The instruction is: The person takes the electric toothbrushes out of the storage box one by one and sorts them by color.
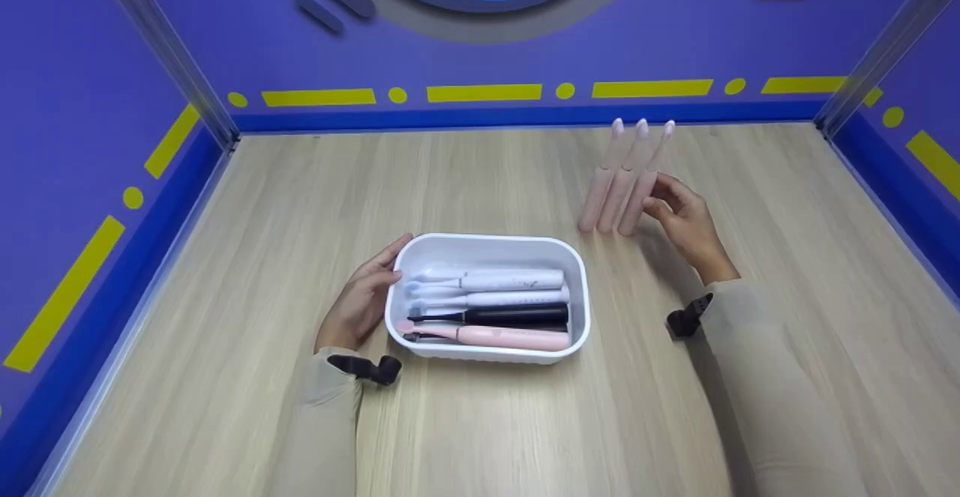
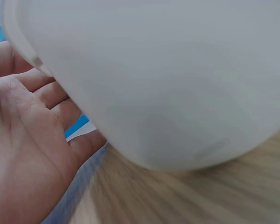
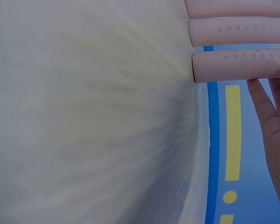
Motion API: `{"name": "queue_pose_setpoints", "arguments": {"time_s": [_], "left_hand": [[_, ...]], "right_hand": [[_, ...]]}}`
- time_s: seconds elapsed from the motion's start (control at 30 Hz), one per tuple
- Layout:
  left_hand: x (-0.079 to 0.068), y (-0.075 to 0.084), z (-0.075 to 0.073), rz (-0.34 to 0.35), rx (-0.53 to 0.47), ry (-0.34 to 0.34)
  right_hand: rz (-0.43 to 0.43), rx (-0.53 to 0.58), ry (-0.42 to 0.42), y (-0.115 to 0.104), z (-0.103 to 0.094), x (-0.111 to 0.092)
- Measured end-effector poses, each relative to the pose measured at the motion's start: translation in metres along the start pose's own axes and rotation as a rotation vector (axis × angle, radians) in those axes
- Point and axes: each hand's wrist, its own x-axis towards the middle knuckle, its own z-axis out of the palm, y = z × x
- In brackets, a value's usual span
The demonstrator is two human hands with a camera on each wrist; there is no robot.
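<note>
Three pink electric toothbrushes stand upright in a row at the right: a left one, a middle one and a right one. My right hand holds the right one by its handle, between thumb and fingers. Row buttons show on that handle in the right wrist view. At the centre is a white plastic bin with several electric toothbrushes lying in it, among them a pink one, a black one and white ones. My left hand touches the bin's left side with its fingers extended.
The wood-grain table is bounded by blue-purple walls with yellow marks at the back and both sides. Black wrist cameras sit on the left cuff and the right cuff.
</note>
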Motion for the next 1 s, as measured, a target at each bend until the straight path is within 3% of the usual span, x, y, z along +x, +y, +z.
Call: {"name": "queue_pose_setpoints", "arguments": {"time_s": [0.63, 1.0], "left_hand": [[0.0012, -0.0002, 0.0002, 0.004, -0.007, -0.014], [-0.0001, 0.0001, -0.0003, -0.004, 0.001, -0.001]], "right_hand": [[0.039, -0.032, -0.031, -0.0016, -0.0025, 0.0019], [-0.004, -0.014, -0.027, 0.0000, -0.0017, 0.0038]]}}
